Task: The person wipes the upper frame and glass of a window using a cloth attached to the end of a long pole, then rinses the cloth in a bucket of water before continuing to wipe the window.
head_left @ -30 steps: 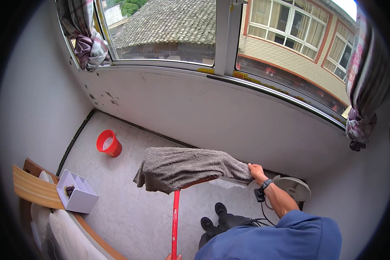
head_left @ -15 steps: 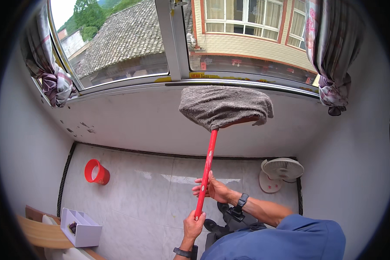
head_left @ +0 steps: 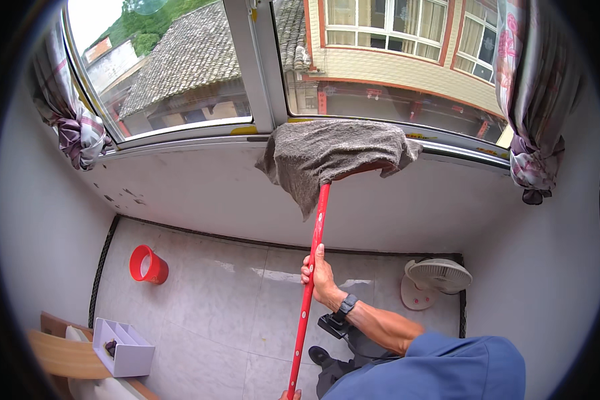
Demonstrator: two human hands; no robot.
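Note:
A long red pole (head_left: pixel 304 313) rises at a slant from the lower edge toward the window. Over its wide head lies a grey-brown towel (head_left: pixel 333 150), which hides most of the head; a reddish-brown edge shows beneath. The towel overlaps the lower window frame, and one corner hangs down on the left. My right hand (head_left: pixel 323 277) is closed around the pole at mid-length, with a dark watch on the wrist. My left hand (head_left: pixel 291 395) grips the pole's lower part at the picture's bottom edge, mostly cut off.
A red bucket (head_left: pixel 149 265) stands on the tiled floor at left. A white fan (head_left: pixel 440 276) is at right. Knotted curtains (head_left: pixel 539 160) hang beside the window (head_left: pixel 157 73). A white divided box (head_left: pixel 135 357) sits by wooden furniture (head_left: pixel 67 353) at lower left.
The pole has risen, and the towel's left corner has dropped loose. My right hand, looser before, is now wrapped around the pole; my left hand has moved down to the lower edge.

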